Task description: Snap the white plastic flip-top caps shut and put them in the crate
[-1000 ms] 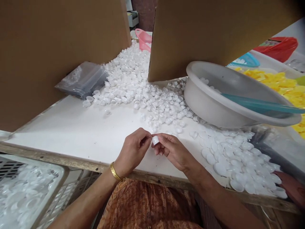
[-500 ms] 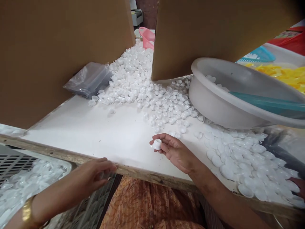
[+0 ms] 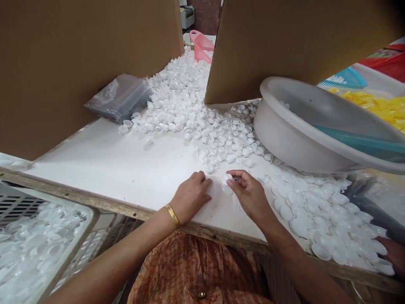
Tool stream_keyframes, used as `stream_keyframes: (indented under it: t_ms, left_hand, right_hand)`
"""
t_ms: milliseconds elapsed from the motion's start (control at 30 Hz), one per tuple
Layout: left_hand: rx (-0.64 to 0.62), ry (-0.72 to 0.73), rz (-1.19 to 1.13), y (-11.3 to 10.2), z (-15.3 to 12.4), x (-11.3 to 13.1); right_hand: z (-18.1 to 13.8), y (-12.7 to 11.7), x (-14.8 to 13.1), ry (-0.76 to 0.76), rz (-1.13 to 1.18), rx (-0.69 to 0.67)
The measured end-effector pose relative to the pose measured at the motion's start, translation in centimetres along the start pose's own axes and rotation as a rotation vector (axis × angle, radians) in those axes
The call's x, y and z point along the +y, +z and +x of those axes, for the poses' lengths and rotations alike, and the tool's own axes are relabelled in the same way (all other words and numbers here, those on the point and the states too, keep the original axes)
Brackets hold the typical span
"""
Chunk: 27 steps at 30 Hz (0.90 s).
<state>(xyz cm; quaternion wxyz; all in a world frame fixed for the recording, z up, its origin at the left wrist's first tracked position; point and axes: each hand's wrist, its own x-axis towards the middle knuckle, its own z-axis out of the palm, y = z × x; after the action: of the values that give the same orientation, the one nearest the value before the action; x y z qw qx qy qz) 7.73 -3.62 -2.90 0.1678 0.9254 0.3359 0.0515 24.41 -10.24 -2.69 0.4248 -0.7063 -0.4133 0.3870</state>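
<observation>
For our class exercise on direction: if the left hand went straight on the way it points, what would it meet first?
The left hand would probably meet small white cups at the near edge of the pile, though depth is unclear.

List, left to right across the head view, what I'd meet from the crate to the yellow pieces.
Plastic crate, gold bracelet, left hand, held white piece, right hand, yellow pieces.
</observation>
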Motion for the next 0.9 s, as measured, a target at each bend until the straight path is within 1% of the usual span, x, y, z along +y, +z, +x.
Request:
stream_keyframes:
  t_ms: [67,133,167,233,300,367,433,500,600,800,900]
  left_hand:
    - [-0.018,0.027,0.076,0.1,0.3,-0.2]
    - [-0.008,-0.017,0.090,-0.4,0.1,-1.2]
    - [0.009,-0.057,0.077,-0.8,-0.2,-1.8]
    - [0.072,-0.138,0.027,-1.4,-0.9,-3.0]
    - [0.175,-0.181,-0.038,-1.7,-1.6,-3.7]
    - [0.265,-0.183,-0.108,-1.5,-2.2,-3.7]
    - [0.303,-0.154,-0.168,-1.0,-2.7,-3.3]
    - [0.304,-0.118,-0.198,-0.6,-2.9,-2.9]
    - [0.279,-0.046,-0.176,-0.2,-3.2,-2.8]
    - [0.215,0.113,0.063,-0.6,-3.6,-3.0]
    - [0.169,0.175,0.127,-1.0,-3.5,-2.6]
  right_hand:
    - [-0.2,-0.1,0.1,-0.004,-0.094,-0.037]
    - [-0.3,0.5,0.1,-0.047,-0.161,-0.109]
    - [-0.2,1.0,0.2,-0.095,-0.199,-0.142]
    - [0.1,2.4,0.3,-0.211,-0.283,-0.198]
    - [0.6,3.9,0.4,-0.305,-0.332,-0.235]
    - [1.1,5.3,0.5,-0.377,-0.344,-0.246]
    - [1.5,6.3,0.7,-0.446,-0.369,-0.208]
    - [1.6,6.9,0.9,-0.497,-0.408,-0.153]
    - [1.6,7.3,1.4,-0.519,-0.454,-0.100]
    - [1.8,7.3,2.0,-0.553,-0.479,-0.085]
    - [2.0,7.3,1.9,-0.562,-0.498,-0.078]
